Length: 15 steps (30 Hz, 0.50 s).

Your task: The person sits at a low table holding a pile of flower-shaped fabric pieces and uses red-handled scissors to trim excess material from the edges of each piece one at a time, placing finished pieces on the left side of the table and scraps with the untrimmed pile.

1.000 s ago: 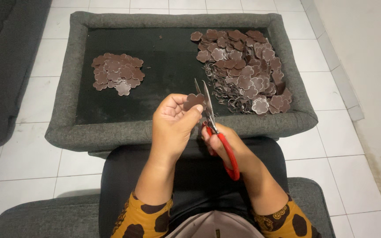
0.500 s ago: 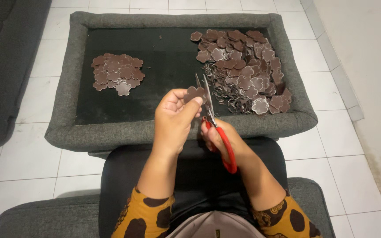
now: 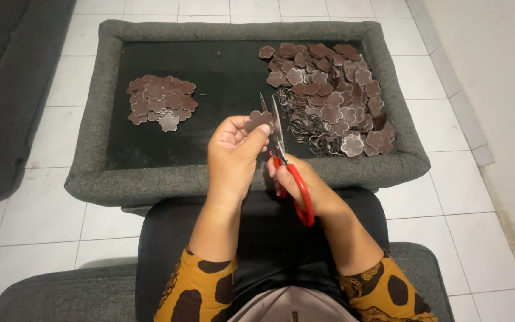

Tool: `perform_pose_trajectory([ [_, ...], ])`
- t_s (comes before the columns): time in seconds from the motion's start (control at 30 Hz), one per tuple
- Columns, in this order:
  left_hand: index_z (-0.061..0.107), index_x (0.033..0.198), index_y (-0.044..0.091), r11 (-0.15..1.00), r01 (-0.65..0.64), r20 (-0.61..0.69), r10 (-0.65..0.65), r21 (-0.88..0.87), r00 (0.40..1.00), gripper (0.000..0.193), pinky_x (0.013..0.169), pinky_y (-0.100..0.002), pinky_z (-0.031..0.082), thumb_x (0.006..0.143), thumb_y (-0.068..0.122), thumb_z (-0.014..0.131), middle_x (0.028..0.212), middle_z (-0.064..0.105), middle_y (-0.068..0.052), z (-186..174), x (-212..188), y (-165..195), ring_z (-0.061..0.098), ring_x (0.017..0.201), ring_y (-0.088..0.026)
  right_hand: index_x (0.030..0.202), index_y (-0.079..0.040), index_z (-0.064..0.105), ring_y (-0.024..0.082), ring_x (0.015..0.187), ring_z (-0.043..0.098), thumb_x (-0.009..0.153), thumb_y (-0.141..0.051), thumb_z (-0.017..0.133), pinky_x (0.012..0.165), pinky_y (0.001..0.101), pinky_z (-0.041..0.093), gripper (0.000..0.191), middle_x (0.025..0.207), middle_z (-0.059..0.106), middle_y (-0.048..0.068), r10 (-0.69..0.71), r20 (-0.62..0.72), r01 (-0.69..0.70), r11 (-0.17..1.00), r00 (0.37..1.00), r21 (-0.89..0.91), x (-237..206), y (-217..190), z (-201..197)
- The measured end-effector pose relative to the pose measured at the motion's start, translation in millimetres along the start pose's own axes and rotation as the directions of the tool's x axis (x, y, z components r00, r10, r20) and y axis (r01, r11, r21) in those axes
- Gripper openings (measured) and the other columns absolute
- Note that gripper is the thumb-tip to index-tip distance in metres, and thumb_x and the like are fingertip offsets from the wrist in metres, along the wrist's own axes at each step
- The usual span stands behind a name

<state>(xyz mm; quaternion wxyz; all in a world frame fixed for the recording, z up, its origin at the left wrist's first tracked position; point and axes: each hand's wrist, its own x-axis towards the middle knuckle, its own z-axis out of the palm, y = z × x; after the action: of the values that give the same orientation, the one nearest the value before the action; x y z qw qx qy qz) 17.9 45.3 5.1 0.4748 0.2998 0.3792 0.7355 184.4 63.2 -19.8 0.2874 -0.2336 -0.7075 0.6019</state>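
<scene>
Head view, near to far. At 6 o'clock lie the person's patterned orange sleeves (image 3: pixel 382 289) and dark lap. Above them, near centre, the left hand (image 3: pixel 230 158) is closed in a pinch on a brown flower-shaped piece (image 3: pixel 259 121), thumb and fingertips gripping its lower edge; the right hand (image 3: pixel 305 182), at 4 o'clock of the left, is wrapped around the red handles of a pair of scissors (image 3: pixel 287 164). The blades point toward 12 o'clock and stand slightly parted, their edges against the right side of the piece. Compared with half a second ago, the piece sits a little higher and more face-on to the camera, and the blades have opened a touch, which suggests trimming of its outline is under way, one bite just finished. Beyond the hands, a grey padded tray (image 3: pixel 245 179) with a black floor holds a small pile of pieces (image 3: pixel 161 102) at 10 o'clock and a larger heap with offcuts (image 3: pixel 329 95) at 1 o'clock.
</scene>
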Motion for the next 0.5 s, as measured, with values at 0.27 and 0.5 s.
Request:
perform_pose_trajectory([
  [0.27, 0.063, 0.104, 0.0, 1.0, -0.011, -0.004, 0.011, -0.005, 1.0, 0.016, 0.071, -0.022, 0.054, 0.091, 0.003, 0.073, 0.09, 0.071, -0.004, 3.7, 1.0, 0.6, 0.065, 0.076, -0.007, 0.1, -0.007, 0.054, 0.01, 0.064, 0.047, 0.102, -0.057, 0.051, 0.057, 0.0254, 0.042, 0.05, 0.076, 0.05, -0.001, 0.027, -0.065, -0.019, 0.993, 0.998, 0.119, 0.4, 7.3, 4.9],
  [0.5, 0.064, 0.104, -0.001, 1.0, -0.005, -0.008, 0.005, 0.001, 1.0, 0.016, 0.071, -0.021, 0.054, 0.091, 0.002, 0.073, 0.09, 0.071, -0.004, 1.6, 2.4, 3.1, 0.064, 0.076, -0.007, 0.097, -0.007, 0.053, 0.009, 0.061, 0.044, 0.104, -0.051, 0.052, 0.055, 0.0245, 0.039, 0.045, 0.074, 0.047, -0.001, 0.019, -0.061, -0.011, 0.992, 0.998, 0.125, 1.7, 4.3, 4.3],
])
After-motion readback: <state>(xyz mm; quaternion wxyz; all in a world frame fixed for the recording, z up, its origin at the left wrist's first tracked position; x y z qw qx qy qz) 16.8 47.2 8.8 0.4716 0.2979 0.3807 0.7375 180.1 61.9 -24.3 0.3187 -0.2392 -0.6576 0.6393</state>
